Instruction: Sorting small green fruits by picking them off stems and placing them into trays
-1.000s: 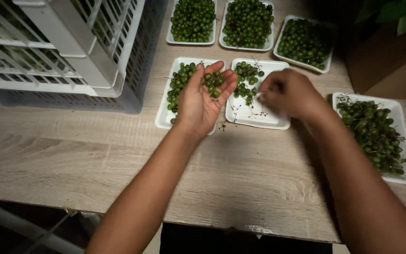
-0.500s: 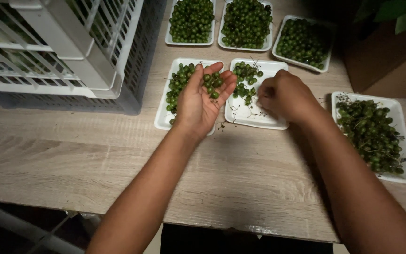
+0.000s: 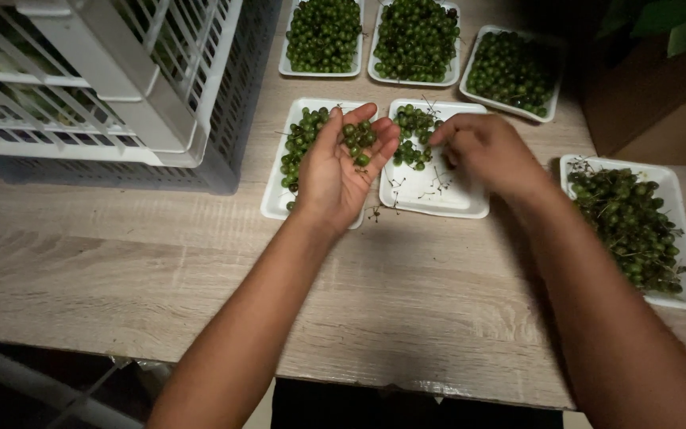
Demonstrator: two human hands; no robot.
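Observation:
My left hand [image 3: 341,171] is palm up over a white foam tray [image 3: 275,199] of small green berries, cupping a few green berries [image 3: 357,137] near its fingers. My right hand [image 3: 486,151] hovers, fingers curled, over the neighbouring white tray [image 3: 438,202], which holds a small cluster of berries [image 3: 413,135] and loose thin stems [image 3: 438,181]. What the right fingers pinch is hidden.
Three full trays of berries [image 3: 414,40] line the back of the wooden table [image 3: 200,270]. A tray of berries still on stems [image 3: 633,226] lies at the right. White plastic crates [image 3: 105,87] stand at the back left. A cardboard box [image 3: 653,103] is at the back right.
My right hand has slid a little to the left over the middle tray. My left hand has stayed cupped with its berries.

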